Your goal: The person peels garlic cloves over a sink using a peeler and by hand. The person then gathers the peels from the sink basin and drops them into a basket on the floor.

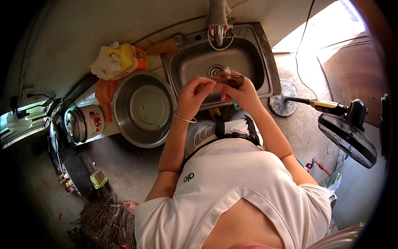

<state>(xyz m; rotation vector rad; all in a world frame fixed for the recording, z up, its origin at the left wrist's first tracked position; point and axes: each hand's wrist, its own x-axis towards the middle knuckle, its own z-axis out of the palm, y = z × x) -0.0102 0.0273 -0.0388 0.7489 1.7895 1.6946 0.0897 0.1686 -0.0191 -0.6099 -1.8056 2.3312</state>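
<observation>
Rectangular stainless-steel sink [253, 62], upper center of frame. Both hands meet over its lower edge: left hand [195, 93] fingertips bunched together, can't tell what's between them; right hand [241, 89] pinching a dark brown, flat, glossy piece [233, 81]. Its long axis runs roughly left-right across frame, left end just beside the left fingertips; right hand nearer. Small pale scrap [227, 71] at its upper edge.

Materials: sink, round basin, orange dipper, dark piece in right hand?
Sink: probably stainless steel, satin; soft grey reflections.
Basin: likely metal, smooth; grey sheen along wall.
Dipper: likely plastic; even, saturated colour.
Dark piece: glossy-looking; metal or plastic unclear.
</observation>
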